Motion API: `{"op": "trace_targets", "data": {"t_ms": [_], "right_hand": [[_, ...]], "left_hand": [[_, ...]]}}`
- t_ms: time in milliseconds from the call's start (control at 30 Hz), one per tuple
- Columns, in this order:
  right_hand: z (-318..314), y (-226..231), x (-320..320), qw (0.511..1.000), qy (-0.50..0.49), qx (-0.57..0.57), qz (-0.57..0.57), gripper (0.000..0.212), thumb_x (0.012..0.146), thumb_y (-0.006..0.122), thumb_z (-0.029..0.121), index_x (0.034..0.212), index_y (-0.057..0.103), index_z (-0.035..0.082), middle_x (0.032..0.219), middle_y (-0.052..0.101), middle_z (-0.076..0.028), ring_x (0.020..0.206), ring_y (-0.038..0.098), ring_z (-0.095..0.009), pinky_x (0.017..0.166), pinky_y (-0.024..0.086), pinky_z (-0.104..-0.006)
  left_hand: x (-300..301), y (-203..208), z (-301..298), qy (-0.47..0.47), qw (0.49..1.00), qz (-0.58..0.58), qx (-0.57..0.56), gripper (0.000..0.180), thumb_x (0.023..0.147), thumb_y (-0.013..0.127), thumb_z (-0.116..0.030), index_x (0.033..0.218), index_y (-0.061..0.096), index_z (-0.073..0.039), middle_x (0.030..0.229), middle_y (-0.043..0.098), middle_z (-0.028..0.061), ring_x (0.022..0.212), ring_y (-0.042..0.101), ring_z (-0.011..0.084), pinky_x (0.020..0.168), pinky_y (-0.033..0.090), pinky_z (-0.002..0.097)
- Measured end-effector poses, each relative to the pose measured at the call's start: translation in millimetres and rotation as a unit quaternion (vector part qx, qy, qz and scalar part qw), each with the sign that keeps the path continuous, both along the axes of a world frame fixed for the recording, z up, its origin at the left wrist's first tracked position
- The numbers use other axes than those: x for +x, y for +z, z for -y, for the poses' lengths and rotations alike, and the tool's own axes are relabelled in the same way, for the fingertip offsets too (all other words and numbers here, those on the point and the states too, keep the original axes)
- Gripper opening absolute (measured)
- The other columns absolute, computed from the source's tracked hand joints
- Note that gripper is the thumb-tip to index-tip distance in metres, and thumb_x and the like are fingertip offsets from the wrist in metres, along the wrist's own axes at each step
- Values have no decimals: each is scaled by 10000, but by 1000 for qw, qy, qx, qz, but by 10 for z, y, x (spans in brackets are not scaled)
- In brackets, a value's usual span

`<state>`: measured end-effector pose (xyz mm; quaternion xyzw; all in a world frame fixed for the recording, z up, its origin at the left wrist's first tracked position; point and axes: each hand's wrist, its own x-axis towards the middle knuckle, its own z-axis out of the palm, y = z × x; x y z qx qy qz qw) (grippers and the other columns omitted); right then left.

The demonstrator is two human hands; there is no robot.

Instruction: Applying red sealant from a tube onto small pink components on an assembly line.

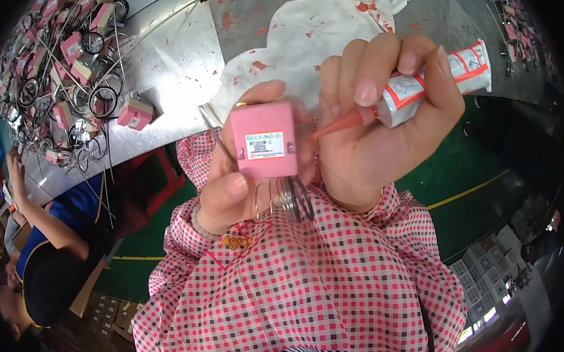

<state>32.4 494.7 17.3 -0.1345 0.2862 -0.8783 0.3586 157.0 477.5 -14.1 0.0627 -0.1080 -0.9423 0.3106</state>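
My left hand [220, 188] is closed around a small pink box-shaped device [263, 120] and holds it up, its label side towards me. A coil of thin wire [288, 199] hangs below the box, and a metal rod [212, 119] sticks out at its left. In my right hand [377, 149] is a silver squeeze tube [473, 64] with red and white markings. The tube's red tapered nozzle [346, 124] points down and left, its tip close to the right side of the box. Whether the tip touches the box, I cannot tell.
Many similar pink devices with coiled wires [73, 47] lie heaped on the metal table [173, 59] at left. A white cloth [297, 28] with red flecks lies ahead. More devices [520, 29] are at far right. Another person's arm [50, 223] rests at the left.
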Motion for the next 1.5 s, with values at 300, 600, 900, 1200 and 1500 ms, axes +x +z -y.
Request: {"op": "trace_targets", "data": {"t_ms": [300, 600, 900, 1200, 1500], "right_hand": [[-36, 0, 75, 997, -31, -28, -67, 309, 892, 236, 289, 766, 420, 75, 573, 463, -77, 400, 304, -117, 389, 297, -270], [-46, 6, 101, 997, -31, -15, -76, 297, 891, 235, 285, 773, 410, 77, 575, 460, -79, 403, 296, -115, 394, 292, -270], [-64, 49, 110, 996, -3, -12, -89, 283, 889, 240, 281, 779, 402, 77, 572, 457, -82, 404, 290, -114, 395, 288, -267], [-81, 71, 111, 994, 22, -9, -103, 269, 887, 245, 277, 785, 395, 78, 569, 454, -85, 405, 285, -114, 395, 285, -264], [-63, 43, 142, 991, 9, -5, -130, 255, 884, 255, 273, 791, 398, 83, 565, 459, -87, 402, 277, -115, 402, 277, -265]], "left_hand": [[13, -12, -24, -11, 997, -59, 38, 796, 715, 601, -257, 1310, 130, -16, 1189, 337, 187, 955, 476, 252, 740, 442, 357], [30, 147, -15, -36, 992, 119, 7, 897, 631, 609, -305, 1338, 106, -82, 1126, 395, 135, 805, 450, 189, 568, 399, 278], [17, -27, -20, -16, 996, -86, 19, 785, 699, 585, -244, 1303, 139, -15, 1185, 350, 191, 992, 471, 279, 749, 439, 349], [51, -23, 15, -34, 997, -69, -15, 792, 693, 603, -242, 1300, 147, -15, 1188, 354, 188, 1087, 432, 310, 762, 437, 347], [43, -4, 9, -41, 999, 19, 15, 841, 624, 626, -257, 1298, 161, -62, 1069, 415, 151, 912, 466, 256, 664, 437, 341]]}}
